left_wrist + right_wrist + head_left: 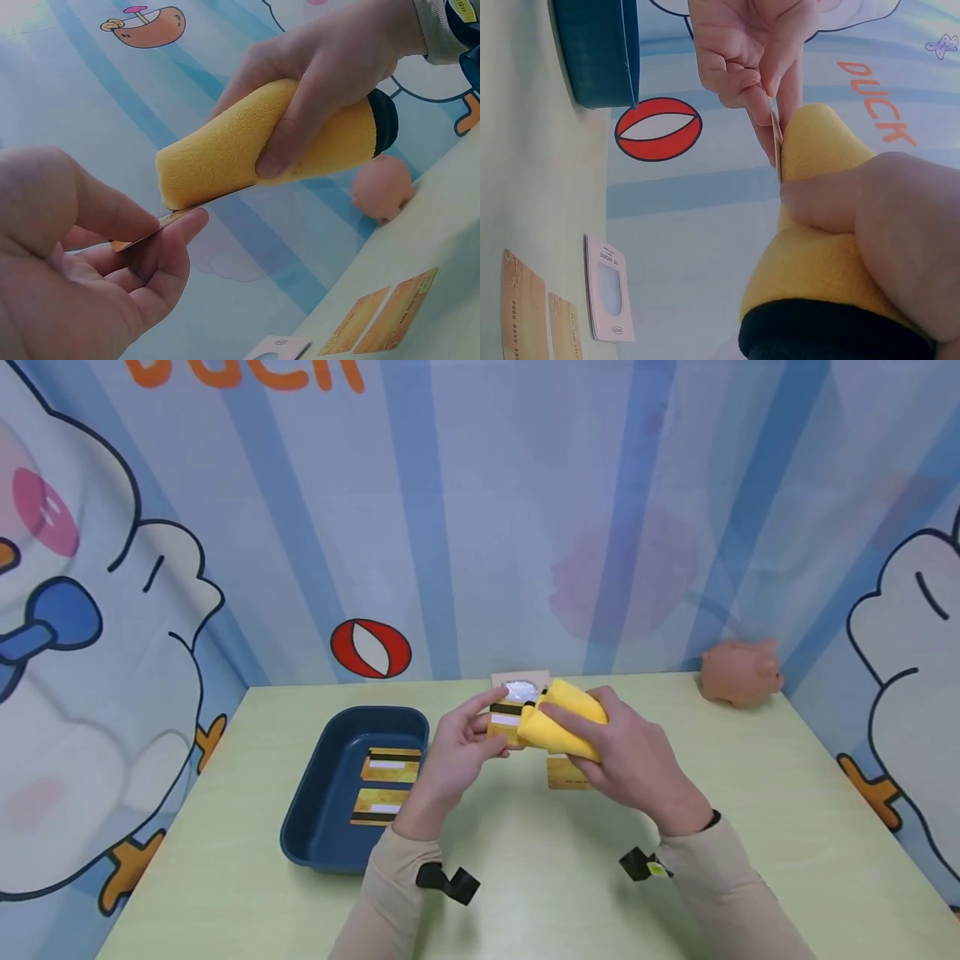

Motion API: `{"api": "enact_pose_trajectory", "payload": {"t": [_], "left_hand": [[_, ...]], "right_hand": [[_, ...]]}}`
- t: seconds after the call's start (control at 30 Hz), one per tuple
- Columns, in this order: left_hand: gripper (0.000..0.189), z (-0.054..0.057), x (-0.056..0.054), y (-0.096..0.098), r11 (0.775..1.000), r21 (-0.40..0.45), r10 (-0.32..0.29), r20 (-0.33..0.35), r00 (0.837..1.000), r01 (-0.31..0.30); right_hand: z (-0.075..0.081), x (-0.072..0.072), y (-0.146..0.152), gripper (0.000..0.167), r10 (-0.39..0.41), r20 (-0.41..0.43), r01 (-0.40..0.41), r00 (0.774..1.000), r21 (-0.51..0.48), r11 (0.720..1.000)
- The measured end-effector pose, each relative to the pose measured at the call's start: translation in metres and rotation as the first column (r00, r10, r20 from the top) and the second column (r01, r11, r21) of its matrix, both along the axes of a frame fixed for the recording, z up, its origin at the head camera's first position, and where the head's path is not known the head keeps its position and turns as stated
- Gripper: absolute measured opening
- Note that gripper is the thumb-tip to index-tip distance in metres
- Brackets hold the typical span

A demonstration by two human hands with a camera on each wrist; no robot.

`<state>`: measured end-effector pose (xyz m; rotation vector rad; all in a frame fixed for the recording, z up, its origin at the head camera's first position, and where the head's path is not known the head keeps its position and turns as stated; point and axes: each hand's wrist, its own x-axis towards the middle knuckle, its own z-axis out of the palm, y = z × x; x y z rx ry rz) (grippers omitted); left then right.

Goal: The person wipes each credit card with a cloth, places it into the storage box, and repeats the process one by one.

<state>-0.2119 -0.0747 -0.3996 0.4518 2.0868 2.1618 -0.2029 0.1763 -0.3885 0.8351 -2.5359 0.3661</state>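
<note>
My left hand (453, 760) pinches a gold bank card (504, 727) by its edge, thumb on one face and fingers behind. The card's dark stripe and white strip show in the head view. In my right hand (637, 756) is a folded yellow cloth (225, 150) with a black edging, gripped between thumb and fingers. Its folded end lies against the card's face, covering the card's right part. Both hands are raised over the table, close together. Two more gold cards, an upper one (391, 765) and a lower one (378, 807), lie in a dark blue tray (300, 827).
Two gold cards (397, 311) lie side by side on the pale table (555, 893), beyond the hands. Behind them is a pale pink packet (609, 289) with a clear window. A pink piggy bank (738, 673) stands at the back right, before a printed backdrop (510, 527).
</note>
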Motion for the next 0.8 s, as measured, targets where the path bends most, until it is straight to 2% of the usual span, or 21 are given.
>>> {"api": "enact_pose_trajectory", "payload": {"t": [0.27, 0.53, 0.8], "left_hand": [[0.06, 0.002, 0.001, -0.001, 1.0, 0.007, 0.019, 0.006, 1.0, -0.019], [0.062, 0.006, 0.004, -0.006, 0.997, 0.002, 0.077, 0.053, 0.996, -0.078], [0.062, 0.009, 0.005, -0.02, 0.992, -0.074, 0.108, 0.087, 0.99, -0.102]], "right_hand": [[0.001, -0.001, 0.004, 0.062, -0.001, -0.012, 0.001, 1.0, 0.003, 1.0], [0.002, -0.001, 0.007, 0.061, -0.014, -0.018, 0.014, 1.0, -0.005, 1.0], [0.003, -0.002, 0.01, 0.06, -0.036, -0.012, 0.036, 0.999, -0.015, 0.999]]}}
